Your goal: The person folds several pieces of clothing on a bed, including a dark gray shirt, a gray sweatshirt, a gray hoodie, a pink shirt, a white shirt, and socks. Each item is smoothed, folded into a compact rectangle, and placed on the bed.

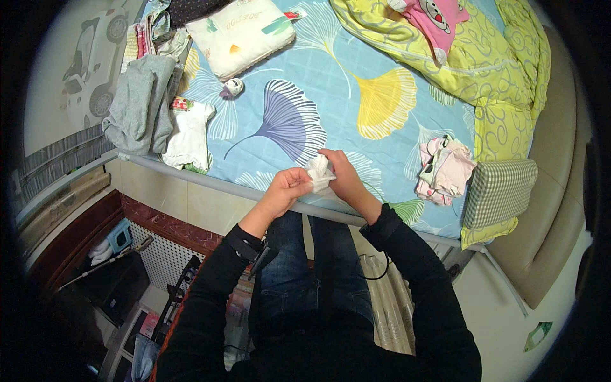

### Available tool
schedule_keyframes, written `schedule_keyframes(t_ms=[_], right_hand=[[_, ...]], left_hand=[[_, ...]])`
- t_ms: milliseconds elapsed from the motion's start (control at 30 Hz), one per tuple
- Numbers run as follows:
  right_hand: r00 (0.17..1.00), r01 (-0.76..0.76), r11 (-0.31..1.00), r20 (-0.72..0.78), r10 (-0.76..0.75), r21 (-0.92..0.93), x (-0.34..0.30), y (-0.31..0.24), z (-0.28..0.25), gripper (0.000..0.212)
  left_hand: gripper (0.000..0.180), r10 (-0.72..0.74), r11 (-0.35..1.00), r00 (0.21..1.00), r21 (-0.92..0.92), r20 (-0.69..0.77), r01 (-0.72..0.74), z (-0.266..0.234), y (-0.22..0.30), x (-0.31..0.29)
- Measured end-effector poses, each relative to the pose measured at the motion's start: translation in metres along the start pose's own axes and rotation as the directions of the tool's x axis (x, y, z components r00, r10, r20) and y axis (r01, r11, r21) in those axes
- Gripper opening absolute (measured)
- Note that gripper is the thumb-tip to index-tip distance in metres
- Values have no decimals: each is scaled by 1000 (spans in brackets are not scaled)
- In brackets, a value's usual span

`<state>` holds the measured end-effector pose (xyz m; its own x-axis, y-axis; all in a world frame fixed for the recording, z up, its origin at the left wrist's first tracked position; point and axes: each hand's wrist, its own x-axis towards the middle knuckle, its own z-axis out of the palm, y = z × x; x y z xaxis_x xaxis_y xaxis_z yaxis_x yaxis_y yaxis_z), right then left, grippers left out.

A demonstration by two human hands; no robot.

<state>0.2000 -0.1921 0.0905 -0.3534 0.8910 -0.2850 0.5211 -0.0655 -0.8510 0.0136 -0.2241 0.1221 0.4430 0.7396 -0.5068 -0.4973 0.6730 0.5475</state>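
A small bunched white cloth (319, 173) is held between both my hands, just above the near edge of the bed; its folds hide what kind of garment it is. My left hand (287, 190) pinches its left side between thumb and fingers. On the other side my right hand (344, 173) is closed around it, with the fingers partly out of sight. Beneath them spreads a blue bedsheet (248, 149) printed with big ginkgo leaves. To the right of my hands lies a small pile of folded pink and white clothes (447, 169).
Grey clothes (141, 105) and a white garment (188, 137) lie at the bed's left edge. Farther back are a white pillow (238, 38) and a small toy (232, 88). A yellow-green quilt (439, 79), a pink garment (433, 25) and a checked pillow (501, 193) occupy the right side.
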Motion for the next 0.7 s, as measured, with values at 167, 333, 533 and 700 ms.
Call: schedule_keyframes(t_ms=[167, 333, 533, 700], right_hand=[[909, -396, 686, 367, 198, 610, 0, 4, 1, 36], [783, -621, 420, 532, 321, 661, 1, -9, 1, 27], [798, -598, -151, 602, -25, 787, -5, -32, 13, 37], [884, -468, 510, 397, 248, 722, 11, -25, 11, 53]], left_hand=[[28, 47, 852, 999, -522, 10, -35, -8, -16, 5], [25, -48, 841, 994, -541, -99, -13, -38, -18, 12], [11, -189, 981, 939, -9, -288, 195, -48, -19, 20], [17, -51, 998, 811, -13, -582, 54, -92, 14, 29]])
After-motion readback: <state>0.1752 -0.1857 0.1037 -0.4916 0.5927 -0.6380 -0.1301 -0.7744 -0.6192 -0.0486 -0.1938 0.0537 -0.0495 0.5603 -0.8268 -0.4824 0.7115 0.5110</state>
